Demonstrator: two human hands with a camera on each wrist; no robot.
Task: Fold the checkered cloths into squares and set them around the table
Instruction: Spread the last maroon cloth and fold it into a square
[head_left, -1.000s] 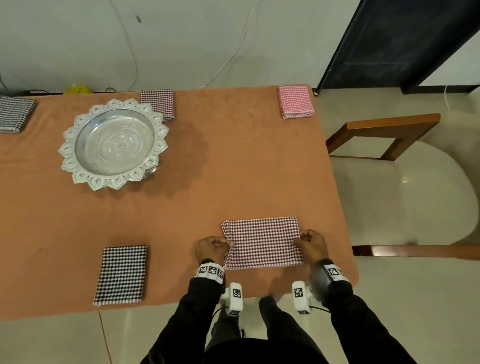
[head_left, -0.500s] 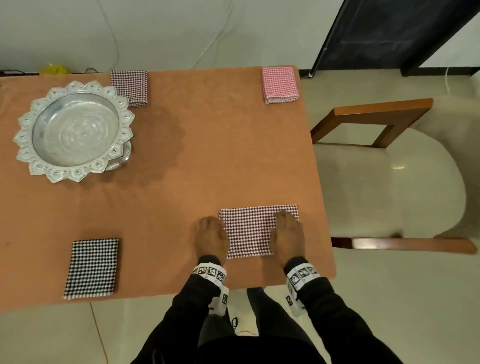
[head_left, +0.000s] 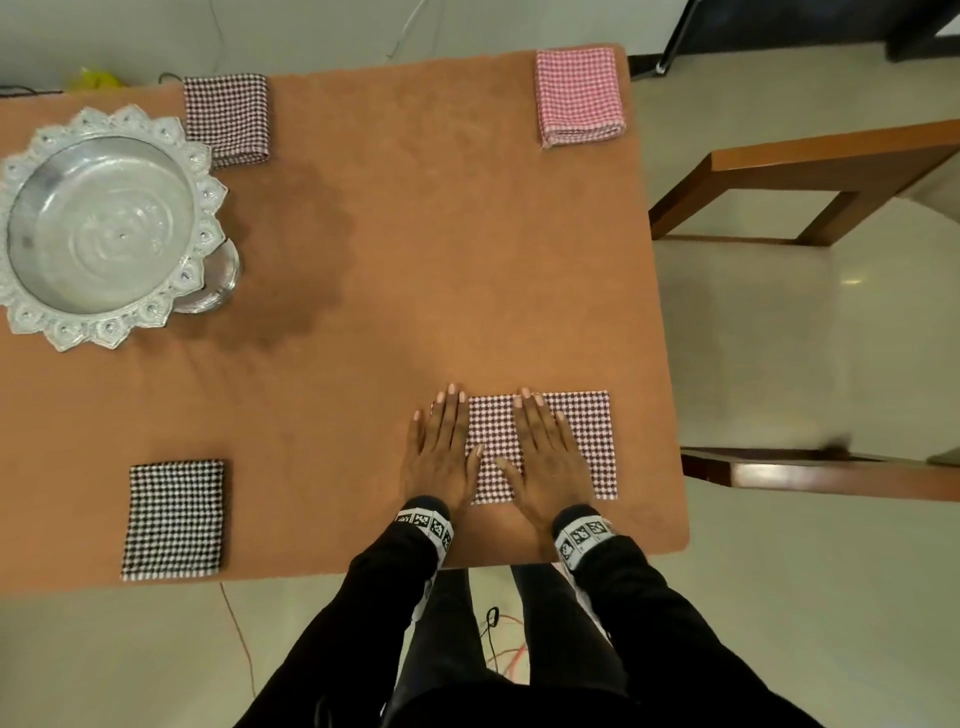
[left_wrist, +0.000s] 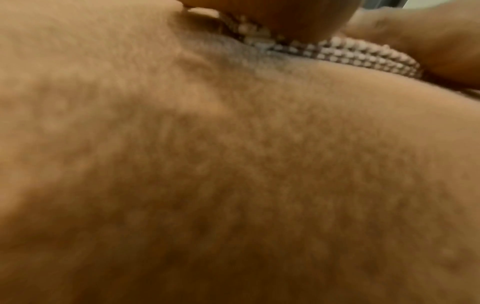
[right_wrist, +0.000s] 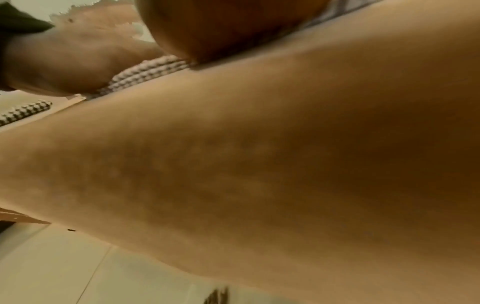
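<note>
A folded maroon-and-white checkered cloth (head_left: 592, 441) lies flat near the table's front right edge. My left hand (head_left: 441, 447) rests flat with straight fingers on its left edge. Beside it, my right hand (head_left: 543, 452) presses flat on the cloth's middle. The same cloth (left_wrist: 358, 55) shows as a thin band in the left wrist view and as a strip (right_wrist: 145, 74) in the right wrist view. Other folded cloths lie around the table: black-and-white (head_left: 174, 519) at front left, maroon (head_left: 227, 118) at the back, pink (head_left: 579, 96) at the back right corner.
A silver scalloped bowl (head_left: 101, 223) stands at the table's left. The tabletop (head_left: 415, 234) is covered in orange-brown fabric. A wooden chair with a cream seat (head_left: 831, 322) stands close to the right edge. Cables lie on the floor by my legs.
My hands let go of the cloth's side edges and now lie flat on it. The right hand has slid left toward the middle of the cloth.
</note>
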